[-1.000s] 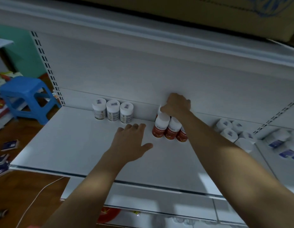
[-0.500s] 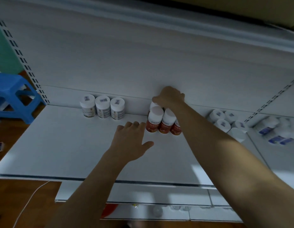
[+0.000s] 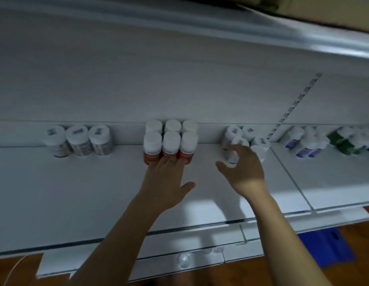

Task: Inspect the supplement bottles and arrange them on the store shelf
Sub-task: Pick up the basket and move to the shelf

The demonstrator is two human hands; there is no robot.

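Several white-capped bottles with red labels (image 3: 170, 144) stand in two rows against the back of the white shelf (image 3: 76, 193). My left hand (image 3: 166, 178) lies flat on the shelf, fingers straight, its fingertips touching the base of the front row. My right hand (image 3: 242, 172) hovers to the right with fingers spread and loosely bent, just in front of a cluster of white bottles (image 3: 244, 139), holding nothing. Motion blur hides whether its fingertips touch a bottle.
Three white bottles with grey labels (image 3: 79, 141) stand at the back left. Blue-labelled bottles (image 3: 307, 143) and green-labelled bottles (image 3: 348, 141) sit on the adjoining shelf to the right. A lower shelf edge (image 3: 179, 259) and wooden floor (image 3: 355, 234) show below.
My right hand has left the back row of red-labelled bottles and moved right toward the white cluster. My left hand slid forward to the front row. The view has swung right.
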